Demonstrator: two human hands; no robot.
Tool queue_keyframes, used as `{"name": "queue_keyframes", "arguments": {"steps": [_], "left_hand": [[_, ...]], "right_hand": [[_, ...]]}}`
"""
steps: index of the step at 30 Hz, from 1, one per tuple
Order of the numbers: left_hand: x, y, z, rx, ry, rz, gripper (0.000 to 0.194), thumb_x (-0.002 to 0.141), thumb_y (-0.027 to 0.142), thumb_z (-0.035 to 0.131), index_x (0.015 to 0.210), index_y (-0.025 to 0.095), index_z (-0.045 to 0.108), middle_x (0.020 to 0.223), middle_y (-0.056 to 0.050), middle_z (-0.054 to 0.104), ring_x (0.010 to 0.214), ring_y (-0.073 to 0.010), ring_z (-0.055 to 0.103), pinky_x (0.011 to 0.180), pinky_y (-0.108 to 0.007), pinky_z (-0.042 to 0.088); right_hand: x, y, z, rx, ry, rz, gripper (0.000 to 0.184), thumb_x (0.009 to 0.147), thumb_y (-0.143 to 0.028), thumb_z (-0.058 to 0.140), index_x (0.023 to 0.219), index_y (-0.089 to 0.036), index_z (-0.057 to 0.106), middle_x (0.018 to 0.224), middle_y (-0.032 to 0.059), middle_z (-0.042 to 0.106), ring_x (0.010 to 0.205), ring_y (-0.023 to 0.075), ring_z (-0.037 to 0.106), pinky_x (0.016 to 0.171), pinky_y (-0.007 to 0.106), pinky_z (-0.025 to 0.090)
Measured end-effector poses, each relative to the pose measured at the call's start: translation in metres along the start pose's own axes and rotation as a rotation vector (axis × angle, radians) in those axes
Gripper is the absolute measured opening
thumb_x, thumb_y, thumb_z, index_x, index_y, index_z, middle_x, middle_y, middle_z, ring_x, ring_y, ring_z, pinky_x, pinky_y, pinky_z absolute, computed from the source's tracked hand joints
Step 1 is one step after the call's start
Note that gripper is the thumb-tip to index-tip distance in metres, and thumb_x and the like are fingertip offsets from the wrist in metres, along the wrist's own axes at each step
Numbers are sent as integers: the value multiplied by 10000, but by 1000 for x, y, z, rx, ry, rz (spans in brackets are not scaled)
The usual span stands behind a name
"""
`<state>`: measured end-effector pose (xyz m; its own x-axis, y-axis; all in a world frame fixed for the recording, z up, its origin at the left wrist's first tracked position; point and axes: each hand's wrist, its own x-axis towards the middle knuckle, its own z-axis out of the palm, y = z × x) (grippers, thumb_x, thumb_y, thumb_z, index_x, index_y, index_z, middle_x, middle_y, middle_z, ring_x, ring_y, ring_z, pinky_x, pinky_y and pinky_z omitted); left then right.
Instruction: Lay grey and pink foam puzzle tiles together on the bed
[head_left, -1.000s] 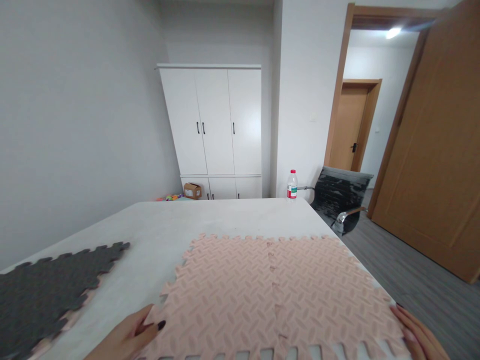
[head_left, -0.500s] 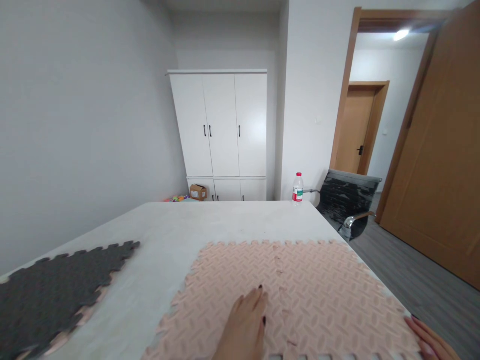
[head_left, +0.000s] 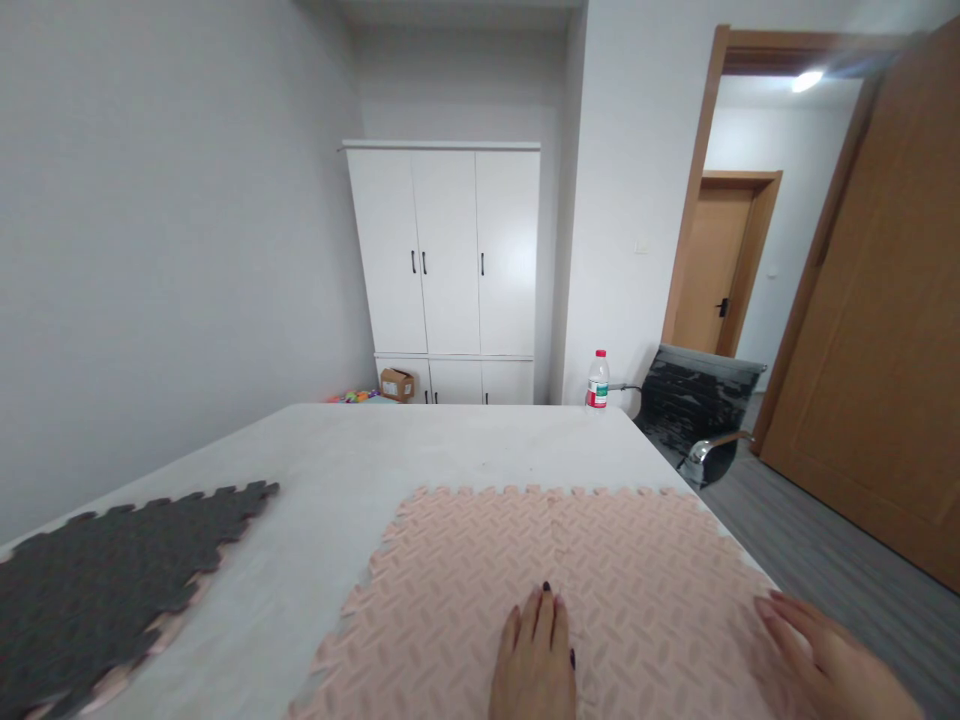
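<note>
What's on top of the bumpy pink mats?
The left hand rests on the pink mats. The right hand is at their right edge; whether it touches isn't clear. The spots beneath the hands are covered, so can't be seen.

We count one left hand point(head_left: 534, 665) and one right hand point(head_left: 836, 660), two in all, plus two pink mats point(head_left: 450, 570) and one grey mat point(head_left: 105, 580), with pink edging point(head_left: 201, 588) under it whose layers we cannot number. We also see one desk point(head_left: 450, 440), one bottle point(head_left: 598, 388) with one red cap point(head_left: 601, 353), one chair point(head_left: 697, 395), one box point(head_left: 397, 386), and several bright items point(head_left: 361, 396) too small to count. Farther back we tally one cabinet point(head_left: 442, 146) with three upper doors point(head_left: 510, 220) bearing three black handles point(head_left: 482, 264), three lower handles point(head_left: 436, 397) beneath, two wooden doors point(head_left: 870, 350), and one light point(head_left: 808, 81).
</note>
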<state>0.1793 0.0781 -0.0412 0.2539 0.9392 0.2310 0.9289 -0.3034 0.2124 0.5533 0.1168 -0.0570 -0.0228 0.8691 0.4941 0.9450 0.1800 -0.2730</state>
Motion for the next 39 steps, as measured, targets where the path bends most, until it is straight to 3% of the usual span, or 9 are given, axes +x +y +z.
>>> {"name": "queue_keyframes", "arguments": {"steps": [2,5,9,13,18,24,28,35,39], "left_hand": [[-1,3,-4,-12,-6,0,509,885,394,369,1336,166,435,1399,-96,418,1291,-296,392,1046,-508,410],[-2,2,-5,-16,-10,4,552,870,442,381,1342,160,426,1406,-108,400,1297,-303,381,1049,-516,405],[-1,-3,7,28,37,49,546,843,396,430,1343,175,428,1390,-97,423,1274,-295,417,1023,-484,444],[2,1,25,70,125,-47,543,774,367,511,1284,180,509,1333,-91,492,1230,-308,471,1002,-495,460],[4,6,26,-37,160,-118,584,741,504,570,1252,223,540,1325,-73,509,1226,-307,477,1027,-500,425],[7,1,16,-121,122,-110,628,716,555,611,1262,261,517,1315,-70,529,1209,-310,493,1025,-516,412],[8,1,16,-110,119,-97,650,707,576,619,1274,281,496,1309,-72,539,1208,-315,494,1027,-534,404],[4,7,23,-76,184,-118,564,752,543,595,1265,335,485,1335,-79,497,1222,-295,486,1030,-535,402],[3,15,14,-97,102,-159,581,772,545,565,1293,307,461,1377,-110,435,1271,-315,425,1052,-575,348]], "right_hand": [[32,-70,-4,4,-98,-76,461,871,-489,381,1128,-208,641,1220,82,598,1113,248,561,983,427,428],[73,-168,4,111,-338,-320,498,899,-432,342,1287,-169,510,1372,90,462,1218,214,473,1032,389,372],[98,-227,30,116,-511,-482,507,914,-367,299,1356,-148,415,1410,116,410,1290,233,382,1055,446,310],[100,-229,49,94,-509,-479,478,910,-301,275,1331,-140,433,1374,124,456,1266,238,404,1052,477,280],[123,-228,56,92,-469,-478,316,859,-284,373,1019,-181,625,1069,87,644,1030,199,552,917,329,393],[149,-216,86,100,-526,-456,522,870,-378,371,1338,-154,432,1421,105,397,1306,251,338,1058,435,263],[151,-210,98,145,-497,-454,478,890,-400,338,1288,-183,489,1375,91,460,1272,255,385,1055,459,249],[153,-209,105,189,-418,-394,367,899,-323,325,1190,-220,522,1264,39,548,1163,170,475,991,319,320],[150,-211,110,171,-410,-371,363,900,-316,324,1196,-216,508,1267,46,542,1178,171,464,1000,327,306]]}}
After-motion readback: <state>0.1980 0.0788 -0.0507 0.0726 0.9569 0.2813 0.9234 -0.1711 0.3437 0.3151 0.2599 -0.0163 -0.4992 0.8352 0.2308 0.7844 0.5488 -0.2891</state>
